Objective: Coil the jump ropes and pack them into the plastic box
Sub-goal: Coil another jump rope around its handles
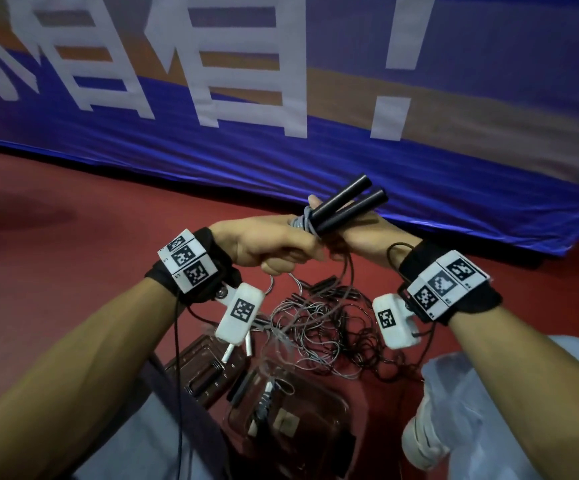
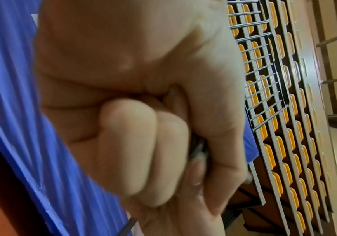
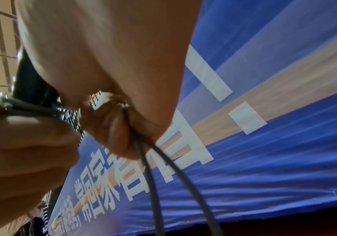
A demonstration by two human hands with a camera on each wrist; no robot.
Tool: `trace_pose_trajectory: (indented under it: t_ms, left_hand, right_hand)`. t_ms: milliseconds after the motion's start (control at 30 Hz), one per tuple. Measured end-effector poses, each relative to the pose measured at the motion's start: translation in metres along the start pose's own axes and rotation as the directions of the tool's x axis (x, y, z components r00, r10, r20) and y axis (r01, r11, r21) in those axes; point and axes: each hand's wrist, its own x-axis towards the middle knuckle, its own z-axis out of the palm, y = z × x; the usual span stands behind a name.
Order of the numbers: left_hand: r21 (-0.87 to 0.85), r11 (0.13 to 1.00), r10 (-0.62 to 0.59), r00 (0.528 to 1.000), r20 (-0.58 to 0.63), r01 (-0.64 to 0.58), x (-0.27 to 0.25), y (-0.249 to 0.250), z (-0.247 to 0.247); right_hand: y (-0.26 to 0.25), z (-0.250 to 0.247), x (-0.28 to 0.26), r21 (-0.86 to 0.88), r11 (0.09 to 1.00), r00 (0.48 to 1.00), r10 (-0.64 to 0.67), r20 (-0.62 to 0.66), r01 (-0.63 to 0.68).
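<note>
While wrist views show hands (image 2: 123, 111), head view shows box (image 1: 315, 445).

The red floor (image 1: 73, 271) is carrying a tangled pile of jump ropes (image 1: 329, 327), a clear plastic box (image 1: 288, 420) just beside it, the box lid (image 1: 205, 362), and a blue banner's lower edge (image 1: 419, 188).

Black, grey, blue and red
Black handles (image 1: 345, 206) with grey cord (image 1: 303, 221); blue banner (image 1: 281, 98) with white characters and orange stripes; red floor (image 1: 73, 237); black-and-white checkered wrist tags (image 1: 187, 259).
</note>
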Motion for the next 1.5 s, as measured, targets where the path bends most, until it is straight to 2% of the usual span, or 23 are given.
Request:
trace_pose_trajectory:
  t_ms: [67, 133, 233, 333, 433, 533, 600, 700, 767, 867, 1000, 1067, 1133, 1200, 1300, 1367, 1433, 1500]
  left_hand:
    - [-0.037, 0.999, 0.033, 0.999, 0.004, -0.033, -0.002, 0.000, -0.001]
    - [-0.046, 0.997, 0.067, 0.997, -0.048, -0.069, -0.002, 0.001, -0.004]
    - [-0.008, 0.996, 0.082, 0.968, -0.236, -0.087, 0.004, 0.001, -0.003]
    - [-0.024, 0.997, 0.055, 0.891, -0.450, -0.074, 0.016, -0.001, 0.000]
    - [0.013, 0.998, 0.055, 0.802, -0.595, -0.058, 0.026, -0.002, -0.001]
    - [0.105, 0.994, 0.103, 0.747, -0.657, -0.045, 0.029, -0.004, -0.005]
    - [0.138, 0.990, 0.112, 0.688, -0.717, -0.018, 0.031, -0.007, -0.011]
    - [0.214, 0.972, 0.119, 0.590, -0.799, 0.094, 0.033, -0.011, -0.022]
    - [0.293, 0.936, 0.135, 0.566, -0.813, 0.197, 0.037, -0.012, -0.022]
    - [0.421, 0.832, 0.152, 0.581, -0.800, 0.362, 0.045, -0.018, -0.015]
    - [0.591, 0.642, 0.182, 0.652, -0.736, 0.488, 0.053, -0.027, -0.001]
    - [0.682, 0.541, 0.189, 0.719, -0.668, 0.492, 0.057, -0.031, 0.005]
    - [0.771, 0.455, 0.186, 0.798, -0.573, 0.447, 0.057, -0.033, 0.008]
    - [0.862, 0.351, 0.215, 0.864, -0.455, 0.366, 0.054, -0.033, 0.005]
    - [0.953, 0.140, 0.292, 0.909, -0.298, 0.268, 0.044, -0.028, -0.005]
    - [0.974, 0.002, 0.369, 0.905, -0.209, 0.225, 0.038, -0.027, -0.012]
    - [0.971, -0.118, 0.442, 0.887, -0.137, 0.208, 0.034, -0.027, -0.015]
    - [0.968, -0.163, 0.498, 0.863, -0.088, 0.193, 0.029, -0.026, -0.017]
  right_hand:
    - [0.004, -0.004, 0.002, -0.076, 0.994, 0.997, -0.076, -0.031, 0.073]
    - [0.007, -0.009, 0.008, -0.084, 0.988, 0.985, -0.141, -0.099, 0.133]
    - [0.013, -0.006, 0.021, -0.124, 0.984, 0.970, -0.150, -0.193, 0.128]
    - [0.022, 0.000, 0.031, -0.252, 0.966, 0.963, -0.125, -0.239, 0.063]
    - [0.019, 0.001, 0.030, -0.349, 0.937, 0.964, -0.119, -0.238, 0.029]
    - [0.016, 0.002, 0.027, -0.395, 0.918, 0.973, -0.111, -0.203, 0.023]
    - [0.017, 0.004, 0.022, -0.387, 0.921, 0.981, -0.101, -0.163, 0.031]
    - [0.020, 0.012, 0.016, -0.482, 0.872, 0.980, -0.161, -0.116, 0.086]
    - [0.024, 0.016, 0.016, -0.553, 0.825, 0.967, -0.223, -0.122, 0.120]
    - [0.031, 0.013, 0.013, -0.703, 0.690, 0.952, -0.300, -0.060, 0.174]
    - [0.029, 0.000, 0.005, -0.886, 0.430, 0.947, -0.319, 0.033, 0.175]
    - [0.028, -0.008, 0.005, -0.916, 0.372, 0.942, -0.336, 0.014, 0.146]
    - [0.028, -0.017, 0.006, -0.922, 0.370, 0.937, -0.347, -0.028, 0.110]
    - [0.029, -0.022, 0.006, -0.909, 0.405, 0.947, -0.320, -0.038, 0.101]
    - [0.034, -0.019, 0.006, -0.799, 0.596, 0.985, -0.170, -0.024, 0.083]
    - [0.036, -0.013, 0.009, -0.657, 0.746, 0.993, -0.102, 0.052, 0.111]
    - [0.035, -0.009, 0.010, -0.519, 0.843, 0.986, -0.074, 0.152, 0.143]
    - [0.033, -0.008, 0.011, -0.424, 0.896, 0.974, -0.040, 0.223, 0.134]
